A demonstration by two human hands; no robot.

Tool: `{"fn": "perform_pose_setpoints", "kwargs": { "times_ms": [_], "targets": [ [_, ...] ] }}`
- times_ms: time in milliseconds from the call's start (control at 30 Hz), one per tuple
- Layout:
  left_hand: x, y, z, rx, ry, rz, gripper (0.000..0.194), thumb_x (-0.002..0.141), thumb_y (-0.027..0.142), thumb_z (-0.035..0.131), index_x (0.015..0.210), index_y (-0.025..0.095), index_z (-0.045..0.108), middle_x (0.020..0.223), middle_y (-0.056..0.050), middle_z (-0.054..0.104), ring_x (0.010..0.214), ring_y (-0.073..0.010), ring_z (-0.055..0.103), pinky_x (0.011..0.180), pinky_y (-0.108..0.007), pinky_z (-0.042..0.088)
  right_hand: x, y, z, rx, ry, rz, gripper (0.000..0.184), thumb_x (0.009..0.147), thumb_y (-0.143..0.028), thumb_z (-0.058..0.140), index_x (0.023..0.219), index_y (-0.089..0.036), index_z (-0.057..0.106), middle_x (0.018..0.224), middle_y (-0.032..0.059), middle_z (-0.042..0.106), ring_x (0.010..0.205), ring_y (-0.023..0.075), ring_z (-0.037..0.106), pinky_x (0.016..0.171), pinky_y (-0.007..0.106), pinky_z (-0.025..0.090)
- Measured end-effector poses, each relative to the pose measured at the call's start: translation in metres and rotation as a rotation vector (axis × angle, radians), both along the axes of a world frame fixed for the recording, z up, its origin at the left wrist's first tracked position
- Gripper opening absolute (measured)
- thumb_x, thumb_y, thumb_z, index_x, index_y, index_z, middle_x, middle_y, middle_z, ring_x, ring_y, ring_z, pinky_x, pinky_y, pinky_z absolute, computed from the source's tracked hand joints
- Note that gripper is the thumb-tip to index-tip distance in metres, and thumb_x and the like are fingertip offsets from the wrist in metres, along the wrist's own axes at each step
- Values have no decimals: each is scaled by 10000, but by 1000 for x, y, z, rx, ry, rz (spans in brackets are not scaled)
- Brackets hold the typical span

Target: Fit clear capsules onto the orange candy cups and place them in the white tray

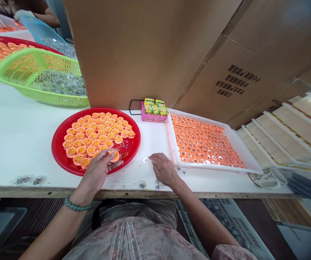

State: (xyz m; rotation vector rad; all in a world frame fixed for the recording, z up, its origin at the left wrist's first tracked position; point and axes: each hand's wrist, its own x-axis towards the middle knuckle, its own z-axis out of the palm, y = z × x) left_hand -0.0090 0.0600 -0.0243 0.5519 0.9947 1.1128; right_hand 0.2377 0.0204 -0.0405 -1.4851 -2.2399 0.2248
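Between the thumb and fingers of my left hand (100, 165) is a small orange plastic cup (114, 156) with a yellow-orange pattern inside. It is held over the right front part of a round red tray (57, 151), where many similar orange cups (91, 150) sit close together. My right hand (163, 168) is over the white table between the two trays, its thumb and fingers pinched together. At its fingertips shows a small clear plastic disc (146, 160), apparently gripped by the edge. The palm side of my right hand is hidden.
A white tray (175, 144) of orange pieces stands at right, beside a pink basket (154, 118) of small yellow-green boxes. A green basket (14, 81) holds clear pieces. Cardboard (155, 54) walls the back. Stacked white trays (288, 133) stand right. Someone's gloved hand (24, 15) is far left.
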Motion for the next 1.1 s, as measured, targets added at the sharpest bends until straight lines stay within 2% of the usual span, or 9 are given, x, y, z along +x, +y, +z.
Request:
{"fn": "perform_pose_setpoints", "kwargs": {
  "times_ms": [100,200,333,400,500,600,700,933,1100],
  "targets": [
    [-1,0,-1,-3,5,-2,254,641,276,767,793,149,609,793,12,578,742,-138,612,718,-270,573,-1,3,4,-15,-72,21,389,790,-3,432,1115,-135,597,1053,123,624,991,218,549,842,360,507],
    [0,1,-1,-17,23,-2,288,638,287,768,826,150,598,820,7,588,743,-150,632,712,-271,573,-5,10,0,-81,-216,147,442,754,31,437,1147,-113,580,1109,132,620,1024,219,543,876,345,493],
    [0,-1,-2,-30,34,1,319,650,276,767,863,180,550,823,8,612,740,-166,655,712,-284,569,-8,21,-11,-141,-270,159,353,783,29,435,1031,-128,630,1050,122,653,989,218,577,845,334,494],
    [-1,-3,-1,-40,41,-16,324,662,269,763,874,191,531,812,2,627,741,-170,662,713,-283,565,-10,24,-15,-165,-149,86,305,822,-3,429,991,-140,643,1009,112,674,962,213,602,830,332,493],
    [-2,-7,0,-57,54,-61,331,685,282,751,923,192,540,828,-10,645,717,-163,667,710,-271,559,-17,23,-14,-233,231,-90,181,861,-137,490,959,-168,639,913,74,699,842,183,645,771,307,503],
    [0,-11,-1,-49,39,-106,354,705,292,737,992,192,557,873,-16,655,707,-161,672,702,-257,556,-30,20,-5,-402,682,-204,110,807,-251,587,898,-195,615,769,16,686,697,148,645,656,262,505],
    [4,-14,-5,-29,14,-161,389,717,300,729,1047,186,561,889,-34,672,754,-186,678,747,-281,554,-43,18,8,-536,958,-234,149,727,-257,659,850,-193,604,709,-4,668,652,128,624,619,240,490],
    [6,-19,-7,-13,49,-233,490,697,360,752,1099,148,569,898,-81,705,781,-195,680,791,-293,542,-56,25,34,-663,996,-133,189,672,-314,719,788,-166,693,736,14,665,627,104,582,612,235,483],
    [9,-24,-4,-28,22,-250,527,635,353,800,1067,138,590,919,-94,712,767,-200,685,774,-291,553,-66,29,34,-641,870,-47,160,696,-324,695,741,-172,714,701,-1,631,604,98,577,595,227,500]
  ]
}}
